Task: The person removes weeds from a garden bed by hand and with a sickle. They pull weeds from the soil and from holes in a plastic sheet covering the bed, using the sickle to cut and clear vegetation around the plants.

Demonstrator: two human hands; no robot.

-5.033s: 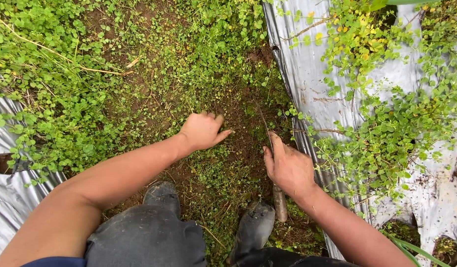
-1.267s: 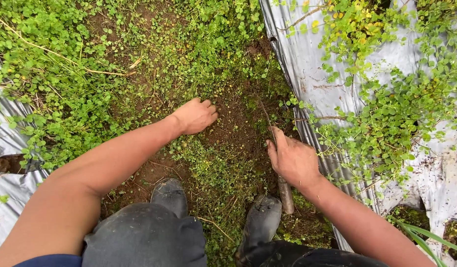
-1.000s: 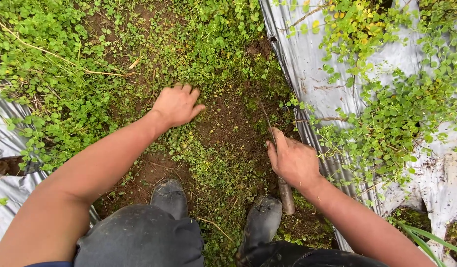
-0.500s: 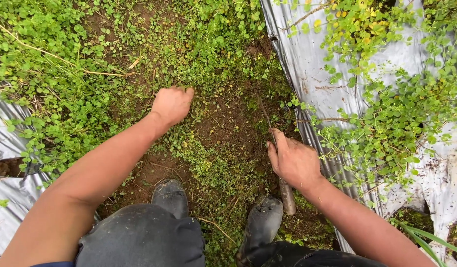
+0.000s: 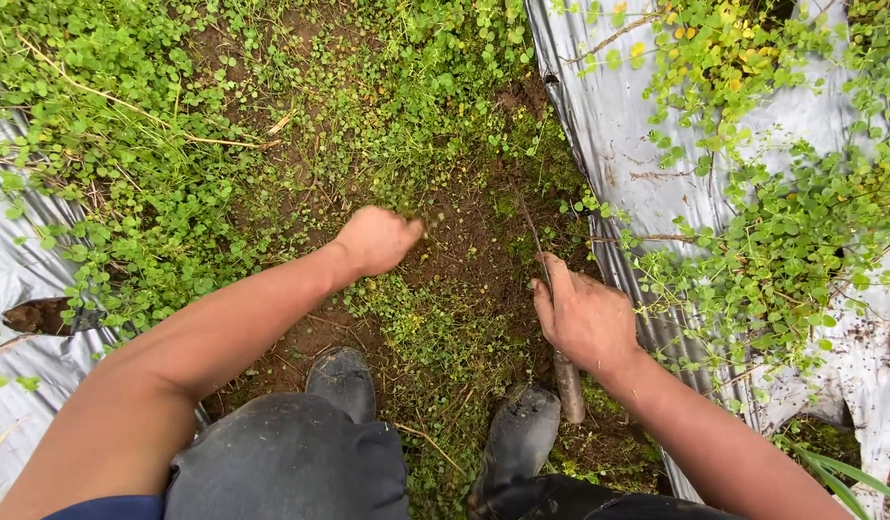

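Down on the left, a silver plastic sheet (image 5: 26,289) edged the weedy strip. Beside it the left hand (image 5: 375,241) was curled into a fist on a tuft of small green weeds (image 5: 406,207), low against the brown soil (image 5: 464,241). A firm pinch close to the roots looked the best way to bring them out whole. Further right, the right hand (image 5: 587,318) was wrapped round the wooden handle of a thin-bladed knife (image 5: 565,371), its tip lying on the dirt by the right-hand sheet (image 5: 599,135). Two dark boots (image 5: 522,438) stood below.
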